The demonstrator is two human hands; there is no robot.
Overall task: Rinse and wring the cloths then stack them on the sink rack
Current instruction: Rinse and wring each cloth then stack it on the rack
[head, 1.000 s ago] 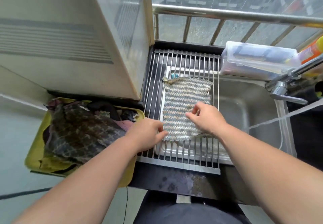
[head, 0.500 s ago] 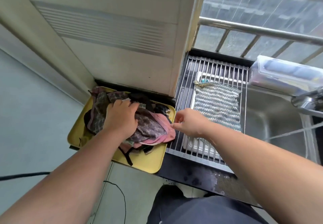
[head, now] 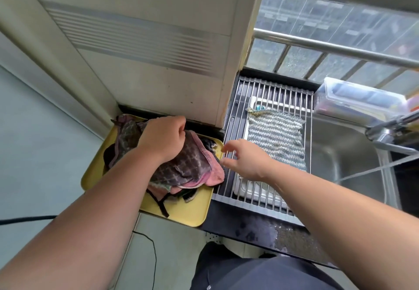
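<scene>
A grey-and-white striped knitted cloth [head: 277,138] lies flat on the metal sink rack [head: 233,113]. Left of the rack, a yellow tray [head: 192,212] holds a heap of cloths. Topmost is a dark checked cloth with a pink underside [head: 183,167]. My left hand [head: 162,139] is closed on the top of that dark checked cloth. My right hand [head: 246,160] hovers over the rack's left edge with fingers spread toward the heap, holding nothing.
The steel sink basin [head: 344,153] lies right of the rack, with the tap [head: 390,131] over it. A clear plastic box [head: 358,101] sits behind the sink. A white cabinet [head: 147,51] rises behind the tray. The wet black counter edge [head: 260,233] is near me.
My view swung left from the rack to the tray. My left hand went from the striped cloth to the heap and gripped the dark checked cloth. My right hand left the striped cloth and opened.
</scene>
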